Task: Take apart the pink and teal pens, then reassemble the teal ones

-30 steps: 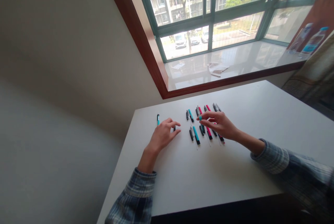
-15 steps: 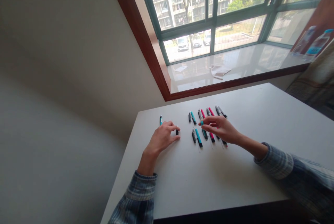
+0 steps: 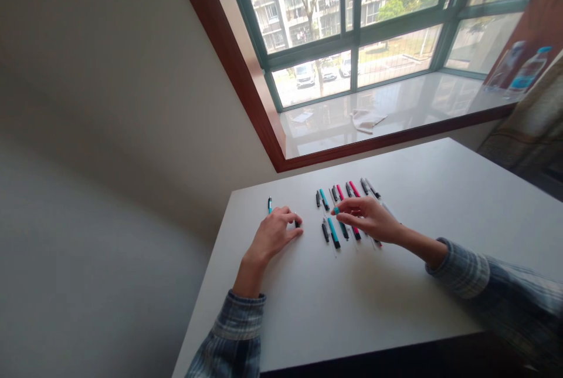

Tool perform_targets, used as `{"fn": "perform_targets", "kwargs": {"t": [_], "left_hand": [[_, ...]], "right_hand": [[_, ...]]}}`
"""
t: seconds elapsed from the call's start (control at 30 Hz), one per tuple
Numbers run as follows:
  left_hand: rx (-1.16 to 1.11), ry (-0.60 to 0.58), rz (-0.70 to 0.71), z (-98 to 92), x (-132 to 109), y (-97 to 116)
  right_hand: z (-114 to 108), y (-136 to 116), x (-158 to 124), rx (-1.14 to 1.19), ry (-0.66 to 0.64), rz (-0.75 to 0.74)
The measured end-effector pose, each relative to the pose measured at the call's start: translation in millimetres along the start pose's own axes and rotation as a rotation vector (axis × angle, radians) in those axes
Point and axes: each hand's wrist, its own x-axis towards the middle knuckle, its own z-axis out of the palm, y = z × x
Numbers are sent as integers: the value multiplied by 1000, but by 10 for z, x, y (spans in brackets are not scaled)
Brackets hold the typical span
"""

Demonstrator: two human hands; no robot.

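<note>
Nearest: plaid flannel sleeves, the left sleeve [image 3: 233, 331] at the bottom of the view and the right sleeve [image 3: 461, 269] coming in from the lower right. Both forearms rest low over a white table [image 3: 360, 307]. A broad stretch of tabletop lies between the hands and its near edge.

The left hand [image 3: 270, 236] sits near the table's left edge, fingers curved and together, tips at a short dark pen piece [image 3: 297, 223]; whether they grip it cannot be told. A teal pen [image 3: 270, 205] lies upright in view, just beyond the hand and close to the far-left corner.

The right hand [image 3: 365, 218] reaches over two loose rows of pens [image 3: 333, 232] in teal, pink and black. Thumb and forefinger are pinched on a small teal pen part [image 3: 336, 209]; the other fingers stay close together. The palm hides part of the lower row, and these pens stand in the hand's way.

Past the rows, white tabletop runs to the far edge. Beyond it: a wooden window frame [image 3: 229, 43], a glossy sill with a crumpled cloth [image 3: 367, 121], and two plastic bottles [image 3: 530, 70] at the far right.
</note>
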Motion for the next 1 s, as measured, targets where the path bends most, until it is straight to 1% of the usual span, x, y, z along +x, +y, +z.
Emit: {"fn": "perform_targets", "kwargs": {"t": [0.2,0.27,0.33,0.4,0.53,0.73,0.83,0.9,1.0], "left_hand": [[-7,25,27,-4,3,1],[-37,64,50,-4,6,10],[-122,115,68,4,14,26],[-271,160,61,23,27,51],[-634,218,-26,85,60,127],[-1178,248,-123,130,81,272],[-1415,222,-175,149,73,326],[-1533,209,-194,173,69,346],[-1608,205,-196,211,69,354]], "right_hand": [[13,-1,4,3,-16,3],[13,-12,9,2,-19,2],[13,-25,13,-1,-21,0],[14,-34,15,-6,-22,-3],[25,-38,12,-5,-21,-1],[55,-40,-10,-18,-52,-4],[60,-40,-22,-28,-92,-9],[61,-33,-30,-32,-130,-7],[64,-18,-40,-38,-163,3]]}}
